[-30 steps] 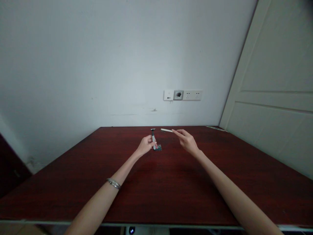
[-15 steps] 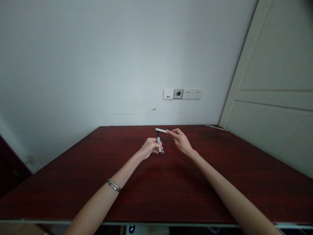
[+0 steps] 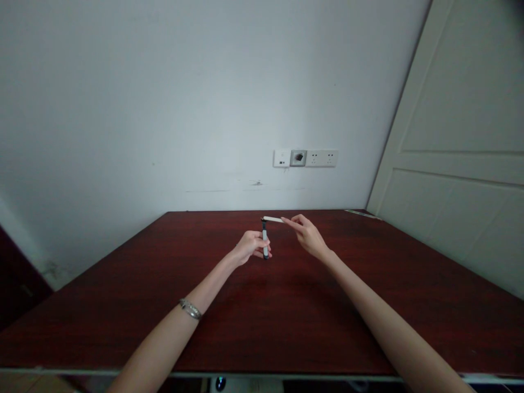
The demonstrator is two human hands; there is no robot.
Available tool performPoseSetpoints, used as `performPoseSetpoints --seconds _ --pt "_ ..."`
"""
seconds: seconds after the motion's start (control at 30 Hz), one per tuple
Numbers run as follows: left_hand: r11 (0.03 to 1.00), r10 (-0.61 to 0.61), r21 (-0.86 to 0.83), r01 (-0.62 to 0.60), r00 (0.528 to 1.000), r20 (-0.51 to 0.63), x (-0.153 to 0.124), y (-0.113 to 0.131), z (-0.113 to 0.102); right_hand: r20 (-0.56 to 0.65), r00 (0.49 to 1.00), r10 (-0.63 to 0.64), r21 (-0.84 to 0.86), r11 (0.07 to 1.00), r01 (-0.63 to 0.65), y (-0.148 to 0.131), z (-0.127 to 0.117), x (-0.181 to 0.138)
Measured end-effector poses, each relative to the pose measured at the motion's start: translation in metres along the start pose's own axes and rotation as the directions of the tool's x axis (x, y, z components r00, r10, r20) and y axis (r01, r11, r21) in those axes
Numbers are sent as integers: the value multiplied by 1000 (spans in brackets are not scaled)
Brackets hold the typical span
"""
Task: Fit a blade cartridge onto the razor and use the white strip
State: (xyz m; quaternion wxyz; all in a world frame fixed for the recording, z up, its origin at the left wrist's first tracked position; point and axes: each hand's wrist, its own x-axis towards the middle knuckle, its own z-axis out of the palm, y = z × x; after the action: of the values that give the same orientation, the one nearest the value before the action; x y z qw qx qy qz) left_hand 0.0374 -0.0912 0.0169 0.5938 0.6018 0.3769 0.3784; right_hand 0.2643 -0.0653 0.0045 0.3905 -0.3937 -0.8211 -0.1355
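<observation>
Above the middle of the table, my left hand (image 3: 248,246) is closed round a slim upright tool (image 3: 265,244) with a pale grey handle and black ends, shaped like a razor. Its dark head points up, and its details are too small to make out. From the right, my right hand (image 3: 306,232) pinches one end of a thin white stick (image 3: 273,219), with a finger stretched along it. The stick lies nearly level, and its left end meets the top of the tool. Whether that end has bristles I cannot tell.
Both forearms reach over a dark red wooden table (image 3: 262,327). Behind it stands a pale wall with a row of sockets (image 3: 306,158). A white panelled door (image 3: 458,218) borders the right side, and a thin strip (image 3: 362,214) lies at the far right corner.
The white stick and my right hand have shifted slightly to the right across the tool's head. My left hand has moved a little left with the tool.
</observation>
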Motion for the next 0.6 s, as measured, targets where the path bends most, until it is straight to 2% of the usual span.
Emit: performPoseSetpoints --seconds 0.1,0.33,0.6 --pt "1000 -16 22 16 1000 -13 1 -2 -4 8 1000 6 -1 1000 -6 10 -2 -3" --pt "998 -29 58 30 1000 -9 2 -3 -1 -30 1000 -7 45 999 8 -3 3 -1" --pt "996 -31 79 31 1000 -8 1 -2 -2 -27 999 41 73 997 -39 3 2 -5"
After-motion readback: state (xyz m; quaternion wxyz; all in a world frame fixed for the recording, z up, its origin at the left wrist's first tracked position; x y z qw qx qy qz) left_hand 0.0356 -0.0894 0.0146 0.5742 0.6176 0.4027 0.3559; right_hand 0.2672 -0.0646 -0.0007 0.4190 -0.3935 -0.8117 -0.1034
